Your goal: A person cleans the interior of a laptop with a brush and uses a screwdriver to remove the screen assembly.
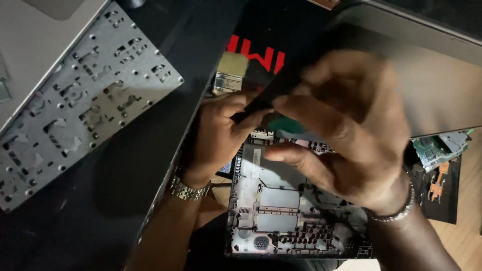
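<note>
My left hand (221, 135) pinches the near corner of a dark flat panel (442, 85) that slants up to the right. My right hand (351, 125), blurred, wraps the same panel's lower edge, fingers on top and thumb beneath. A green piece (286, 126) shows between those fingers and the thumb. Below both hands lies an open laptop base shell (281, 206), grey inside with ribs and vents. A small brush (230, 74) with a metal ferrule sticks up just beyond my left hand; its handle is hidden behind the hand.
A perforated metal keyboard backplate (85, 95) lies at the left on a dark mat (115, 200). At the right edge are a green circuit board (442, 148) and copper heat pipes (438, 183) on a wooden surface (469, 226).
</note>
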